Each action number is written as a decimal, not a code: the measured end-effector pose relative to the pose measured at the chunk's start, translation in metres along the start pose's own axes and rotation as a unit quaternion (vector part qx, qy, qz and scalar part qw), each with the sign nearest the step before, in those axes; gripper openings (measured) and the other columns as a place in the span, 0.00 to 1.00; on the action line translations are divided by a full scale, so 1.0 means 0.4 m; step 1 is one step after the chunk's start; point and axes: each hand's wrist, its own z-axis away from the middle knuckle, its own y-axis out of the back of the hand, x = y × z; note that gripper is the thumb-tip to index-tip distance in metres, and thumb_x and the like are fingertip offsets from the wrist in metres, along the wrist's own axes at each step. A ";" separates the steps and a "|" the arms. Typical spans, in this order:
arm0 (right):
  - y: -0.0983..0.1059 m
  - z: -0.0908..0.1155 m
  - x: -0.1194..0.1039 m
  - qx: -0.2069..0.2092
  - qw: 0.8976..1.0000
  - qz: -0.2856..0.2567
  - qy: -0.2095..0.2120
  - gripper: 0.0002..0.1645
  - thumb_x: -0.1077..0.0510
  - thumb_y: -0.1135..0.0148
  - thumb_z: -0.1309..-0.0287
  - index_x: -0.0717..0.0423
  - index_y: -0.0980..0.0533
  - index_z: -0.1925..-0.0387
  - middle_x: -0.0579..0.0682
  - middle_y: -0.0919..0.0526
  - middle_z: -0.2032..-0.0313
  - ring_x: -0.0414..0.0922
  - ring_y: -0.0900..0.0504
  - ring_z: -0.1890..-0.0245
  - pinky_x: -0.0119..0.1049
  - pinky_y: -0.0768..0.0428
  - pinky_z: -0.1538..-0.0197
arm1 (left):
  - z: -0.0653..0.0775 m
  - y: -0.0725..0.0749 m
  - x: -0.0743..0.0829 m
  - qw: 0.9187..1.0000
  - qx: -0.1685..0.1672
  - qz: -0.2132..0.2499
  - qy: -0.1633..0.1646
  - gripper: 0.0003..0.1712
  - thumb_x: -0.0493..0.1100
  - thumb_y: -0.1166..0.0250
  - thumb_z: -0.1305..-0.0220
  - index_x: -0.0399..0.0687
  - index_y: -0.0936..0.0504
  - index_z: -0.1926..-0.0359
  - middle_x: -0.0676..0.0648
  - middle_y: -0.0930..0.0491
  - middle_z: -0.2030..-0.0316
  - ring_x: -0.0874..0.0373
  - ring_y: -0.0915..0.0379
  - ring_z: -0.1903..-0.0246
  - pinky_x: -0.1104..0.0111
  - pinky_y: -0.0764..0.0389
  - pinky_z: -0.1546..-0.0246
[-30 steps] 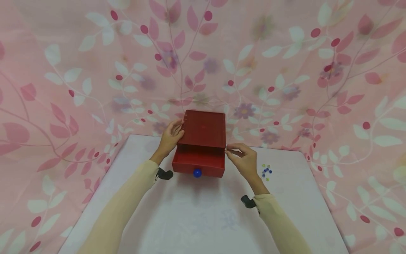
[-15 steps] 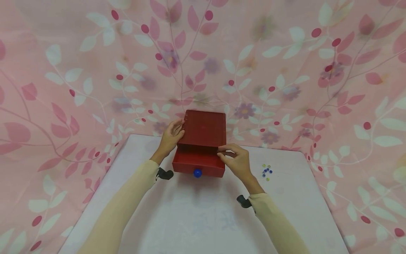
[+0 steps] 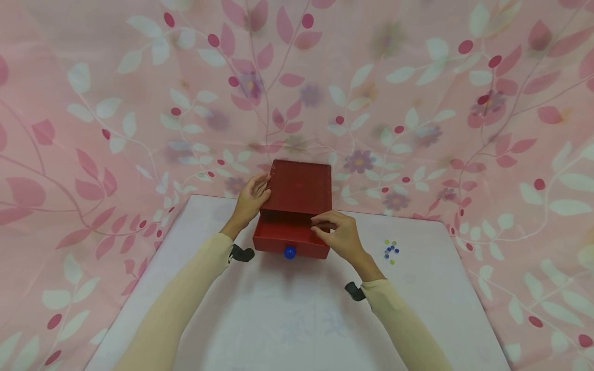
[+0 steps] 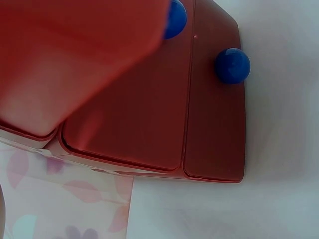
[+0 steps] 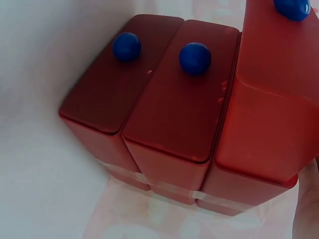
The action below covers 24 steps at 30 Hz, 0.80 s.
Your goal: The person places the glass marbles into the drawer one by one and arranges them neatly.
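Observation:
A red drawer box (image 3: 299,188) stands at the far end of the white table (image 3: 287,319). Its top drawer (image 3: 283,241), with a blue knob (image 3: 290,252), is pulled out toward me. My left hand (image 3: 252,198) holds the box's left side, fingers at its top edge. My right hand (image 3: 336,234) hovers over the open drawer's right part, thumb and fingers pinched together on what seems a small bead, too small to see. In the right wrist view the pulled-out drawer (image 5: 269,99) juts past two closed ones with blue knobs (image 5: 195,58).
Several small blue and green beads (image 3: 390,250) lie on the table right of the box. A pink leaf-patterned cloth (image 3: 116,129) hangs behind and at both sides. The left wrist view shows the box front (image 4: 149,114) and a knob (image 4: 232,64).
My right hand has moved left from the box's right edge to over the open drawer, still pinched. The left hand and the box have stayed put.

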 end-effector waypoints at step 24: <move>-0.012 -0.043 0.025 -0.132 0.987 0.096 -0.003 0.12 0.68 0.27 0.51 0.55 0.15 0.62 0.43 0.15 0.63 0.36 0.16 0.63 0.30 0.15 0.58 | -0.003 0.001 -0.006 1.000 0.001 0.002 0.008 0.32 0.25 0.43 0.34 0.21 0.44 0.32 0.25 0.41 0.33 0.38 0.48 0.30 0.60 0.41 0.29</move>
